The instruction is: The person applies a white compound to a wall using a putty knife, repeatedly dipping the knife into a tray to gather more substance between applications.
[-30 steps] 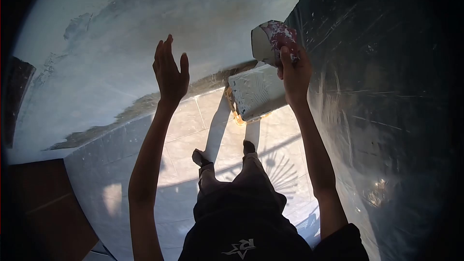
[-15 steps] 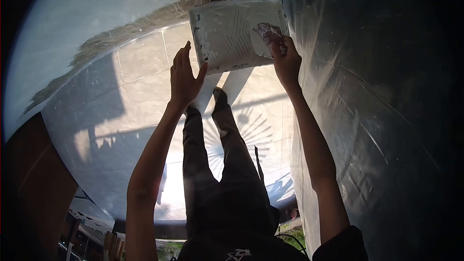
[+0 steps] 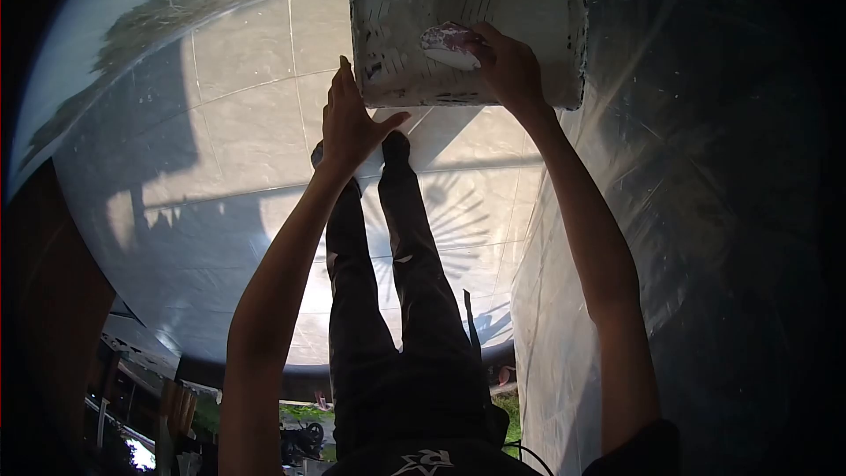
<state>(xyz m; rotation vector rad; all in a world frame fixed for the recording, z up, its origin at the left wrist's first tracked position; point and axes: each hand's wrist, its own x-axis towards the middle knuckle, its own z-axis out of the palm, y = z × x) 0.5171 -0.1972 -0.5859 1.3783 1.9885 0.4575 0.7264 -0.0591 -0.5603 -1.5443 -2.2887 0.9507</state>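
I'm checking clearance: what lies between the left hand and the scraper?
The left part of the smeared paint tray lies between the left hand and the scraper in the head view.

A pale logo (image 3: pixel 425 461) on the dark shirt (image 3: pixel 480 464) shows what looks like an R, its edges unclear.

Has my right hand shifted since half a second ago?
Yes. Judged against the tray, the right hand has moved left, bringing the scraper from near the tray's right edge toward its middle.
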